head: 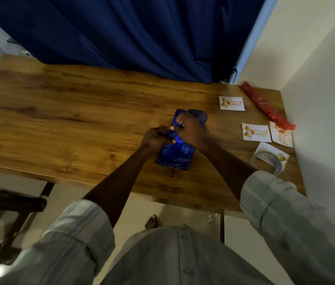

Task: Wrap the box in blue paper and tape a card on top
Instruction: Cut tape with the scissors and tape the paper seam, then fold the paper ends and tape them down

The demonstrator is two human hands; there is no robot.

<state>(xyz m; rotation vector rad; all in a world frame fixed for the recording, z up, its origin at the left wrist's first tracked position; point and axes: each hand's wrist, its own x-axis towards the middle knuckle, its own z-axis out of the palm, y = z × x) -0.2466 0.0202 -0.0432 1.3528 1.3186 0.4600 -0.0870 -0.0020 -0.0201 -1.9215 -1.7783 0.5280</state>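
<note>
Hands (154, 138) (189, 128) grip blue-wrapped box (178, 153).

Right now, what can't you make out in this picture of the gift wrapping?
- Head view: whether tape holds the blue-wrapped box; the left hand and right hand cover its middle.
- What the left fingers pinch: blurred.
- The gold writing on the cards: too small.
- The tape roll: the right sleeve hides its near edge.

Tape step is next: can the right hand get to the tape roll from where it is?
Probably yes. The tape roll lies uncovered, on a card, by the right forearm; the right hand must first release the blue-wrapped box.
</note>
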